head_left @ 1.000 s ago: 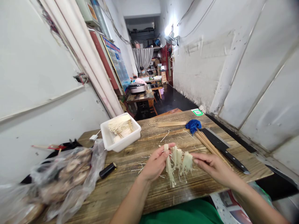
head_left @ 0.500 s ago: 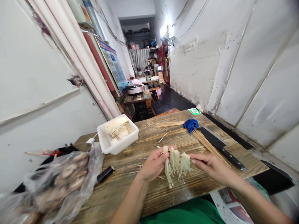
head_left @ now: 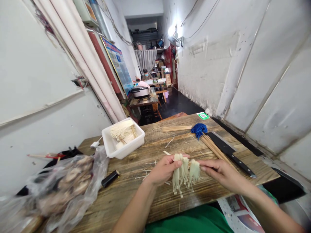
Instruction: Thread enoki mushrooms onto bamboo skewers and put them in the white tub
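Note:
Small bunches of enoki mushrooms (head_left: pixel 185 171) hang in a row between my hands, stems up and thin caps dangling over the wooden table (head_left: pixel 136 200). My left hand (head_left: pixel 161 170) is closed on the leftmost bunch, thumb in front and fingers behind. At the row's other end, my right hand (head_left: pixel 218 173) pinches the end of a thin skewer running through the bunches; most of the skewer is hidden by mushrooms and fingers. Loose enoki strands (head_left: pixel 145 173) lie on the tabletop beside my left hand.
A white plastic tub (head_left: pixel 123 150) holds more enoki. Bamboo skewers (head_left: pixel 213 147), a blue cloth (head_left: pixel 199 130) and a black-handled cleaver (head_left: pixel 225 147) lie at right. At left are a clear bag of mushrooms (head_left: pixel 73 184) and a black cylinder (head_left: pixel 110 178). Someone sits far back.
My left hand has shifted right with its bunch, which now sits against the neighbouring one. The gap between them has closed. My right hand has barely moved.

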Available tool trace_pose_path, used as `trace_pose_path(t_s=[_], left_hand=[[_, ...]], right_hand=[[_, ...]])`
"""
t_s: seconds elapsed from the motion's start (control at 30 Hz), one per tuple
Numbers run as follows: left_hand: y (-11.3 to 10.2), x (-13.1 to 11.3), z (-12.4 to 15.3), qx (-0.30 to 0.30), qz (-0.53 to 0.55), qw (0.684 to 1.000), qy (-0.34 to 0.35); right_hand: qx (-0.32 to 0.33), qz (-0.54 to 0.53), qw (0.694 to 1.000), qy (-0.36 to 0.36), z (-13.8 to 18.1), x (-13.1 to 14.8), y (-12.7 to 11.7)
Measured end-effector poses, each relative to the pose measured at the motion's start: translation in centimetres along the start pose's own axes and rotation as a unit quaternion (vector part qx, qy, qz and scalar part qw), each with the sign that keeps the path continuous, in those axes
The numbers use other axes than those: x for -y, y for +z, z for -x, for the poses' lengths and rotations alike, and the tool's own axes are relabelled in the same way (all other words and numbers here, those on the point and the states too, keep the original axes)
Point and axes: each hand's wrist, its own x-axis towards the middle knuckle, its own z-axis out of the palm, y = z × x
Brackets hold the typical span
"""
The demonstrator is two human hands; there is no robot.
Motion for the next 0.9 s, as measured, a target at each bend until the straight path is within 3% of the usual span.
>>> trace_pose_path(t_s=[0.2, 0.37, 0.63, 0.9], left_hand=[[-0.5, 0.2, -0.1, -0.048, -0.003, 0.997, 0.061], [-1.0, 0.8, -0.1, -0.100, -0.061, 0.989, 0.085], [-1.0, 0.7, -0.2, -0.093, -0.074, 0.988, 0.095], [-0.1, 1.1, -1.0, -0.068, -0.096, 0.991, 0.071]], right_hand=[[-0.016, -0.021, 0.999, 0.020, 0.3, -0.1, -0.4], [0.011, -0.044, 0.999, 0.028, 0.4, -0.1, -0.8], [0.064, -0.092, 0.993, 0.044, 0.3, 0.1, -1.2], [0.021, -0.120, 0.991, 0.053, -0.6, 0.0, 0.0]])
